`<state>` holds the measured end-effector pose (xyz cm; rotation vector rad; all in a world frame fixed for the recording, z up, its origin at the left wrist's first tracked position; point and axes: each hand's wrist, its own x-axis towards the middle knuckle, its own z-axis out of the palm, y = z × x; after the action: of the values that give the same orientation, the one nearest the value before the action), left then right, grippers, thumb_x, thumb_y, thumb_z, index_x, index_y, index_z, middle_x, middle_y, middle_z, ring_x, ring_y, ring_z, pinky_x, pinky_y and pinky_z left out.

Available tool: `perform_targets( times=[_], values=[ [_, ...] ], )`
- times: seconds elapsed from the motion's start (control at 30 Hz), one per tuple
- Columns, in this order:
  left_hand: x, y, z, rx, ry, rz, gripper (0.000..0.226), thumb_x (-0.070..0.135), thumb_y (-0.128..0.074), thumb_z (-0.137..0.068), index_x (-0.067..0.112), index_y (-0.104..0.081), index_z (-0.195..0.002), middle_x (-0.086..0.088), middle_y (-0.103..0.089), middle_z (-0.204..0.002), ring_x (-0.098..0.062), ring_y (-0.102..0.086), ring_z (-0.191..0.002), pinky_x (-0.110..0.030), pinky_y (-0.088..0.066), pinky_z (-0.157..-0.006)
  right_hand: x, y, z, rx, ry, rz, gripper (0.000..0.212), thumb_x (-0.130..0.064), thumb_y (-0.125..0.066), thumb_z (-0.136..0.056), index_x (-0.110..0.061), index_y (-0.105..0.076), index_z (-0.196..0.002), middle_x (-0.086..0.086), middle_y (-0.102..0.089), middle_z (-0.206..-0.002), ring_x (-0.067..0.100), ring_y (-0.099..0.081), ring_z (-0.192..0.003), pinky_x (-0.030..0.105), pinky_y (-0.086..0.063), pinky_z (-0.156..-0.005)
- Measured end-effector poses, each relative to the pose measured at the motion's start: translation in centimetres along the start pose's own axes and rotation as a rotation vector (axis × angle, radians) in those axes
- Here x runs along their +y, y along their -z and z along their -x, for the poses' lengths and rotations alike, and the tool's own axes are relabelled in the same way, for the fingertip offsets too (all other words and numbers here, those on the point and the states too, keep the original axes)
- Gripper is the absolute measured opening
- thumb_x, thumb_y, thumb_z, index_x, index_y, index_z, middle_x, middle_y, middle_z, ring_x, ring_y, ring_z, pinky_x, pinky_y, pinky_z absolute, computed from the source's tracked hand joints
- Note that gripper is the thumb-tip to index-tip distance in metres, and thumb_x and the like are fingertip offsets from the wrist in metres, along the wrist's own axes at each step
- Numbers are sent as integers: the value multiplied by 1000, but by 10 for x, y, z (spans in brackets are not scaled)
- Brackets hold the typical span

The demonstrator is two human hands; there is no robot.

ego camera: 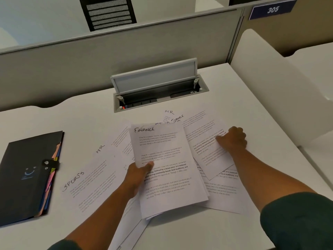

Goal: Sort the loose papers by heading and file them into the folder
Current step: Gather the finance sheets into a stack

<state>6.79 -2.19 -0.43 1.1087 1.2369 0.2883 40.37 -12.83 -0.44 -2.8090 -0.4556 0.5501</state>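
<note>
Loose printed sheets with handwritten headings lie spread over the white desk (207,231). My left hand (137,175) holds a small stack topped by a FINANCE sheet (162,159), thumb on its left edge. My right hand (232,139) pinches the right side of another sheet (210,152), whose heading is hidden. A SPORTS sheet (90,184) and an HR sheet (108,152) lie to the left. Further back, sheets marked HR (169,112) and FINANCE (177,118) peek out. A closed black folder (23,175) with coloured tabs lies at the far left.
An open cable box (158,92) with a raised lid sits in the desk behind the papers. Grey partition walls (108,56) close the back, and a white divider (270,87) bounds the right. A black chair back (108,13) shows beyond the partition.
</note>
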Motion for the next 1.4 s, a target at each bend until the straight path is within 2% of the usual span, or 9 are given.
perform_targets(
  times=[0.27,0.37,0.47,0.6,0.73,0.9,1.03,1.2,1.4],
  values=[
    [5,-8,-6,6,6,-4,25,23,-69,-90,20,-62,-115,-2,-76,-104,-23,-75,-87,-42,-61,-74,-13,10,-14,-59,-43,136,89,-48,-80,-70,-13,-34,-138,15,-38,-138,35,-33,-131,54,-32,-102],
    [9,-10,-5,7,6,5,22,22,-68,-91,21,-62,-112,3,-76,-98,-20,-75,-82,-33,-60,-63,-13,10,-16,3,6,164,73,-37,-73,-78,-15,-37,-138,13,-44,-134,33,-36,-127,51,-33,-100],
    [11,-10,-5,9,3,11,21,21,-68,-91,21,-62,-111,4,-77,-96,-18,-75,-80,-32,-60,-61,-10,6,-15,65,69,145,50,-26,-56,-89,-15,-44,-137,14,-47,-130,33,-42,-123,46,-37,-98],
    [11,-4,-5,38,27,17,28,22,-69,-90,19,-62,-117,-1,-75,-104,-23,-74,-89,-41,-60,-73,-15,11,-6,180,155,-55,40,-17,-54,-88,-10,-56,-128,16,-57,-121,35,-57,-110,39,-47,-89],
    [10,3,-4,67,20,24,27,21,-69,-91,17,-62,-116,0,-74,-103,-22,-73,-88,-39,-59,-72,-35,22,2,291,190,-235,28,-13,-55,-86,-9,-64,-112,13,-68,-107,33,-66,-95,38,-55,-80],
    [17,17,0,144,-2,56,24,20,-68,-91,17,-62,-115,1,-73,-101,-21,-71,-88,-47,-57,-84,-66,45,12,203,9,-738,28,-10,-45,-93,-9,-63,-115,6,-65,-113,19,-57,-89,25,-46,-76],
    [29,31,2,223,-21,91,34,20,-69,-91,14,-61,-123,-5,-71,-112,-29,-68,-100,-53,-53,-93,-83,55,22,59,-118,-1041,33,-10,-44,-88,-15,-63,-115,2,-64,-112,21,-62,-95,32,-55,-85],
    [39,47,12,314,-76,92,35,19,-66,-93,12,-58,-126,-5,-67,-111,-29,-65,-98,-50,-52,-92,-93,61,43,11,-185,-1149,56,-17,-44,-72,-19,-61,-125,0,-64,-121,22,-64,-102,38,-56,-87],
    [41,77,24,399,-132,12,35,25,-64,-94,13,-60,-127,-8,-69,-118,-32,-67,-100,-51,-55,-90,-101,66,69,2,-130,-1187,30,-7,-43,-86,-26,-59,-104,0,-61,-104,16,-57,-78,28,-45,-58]
  ],
)
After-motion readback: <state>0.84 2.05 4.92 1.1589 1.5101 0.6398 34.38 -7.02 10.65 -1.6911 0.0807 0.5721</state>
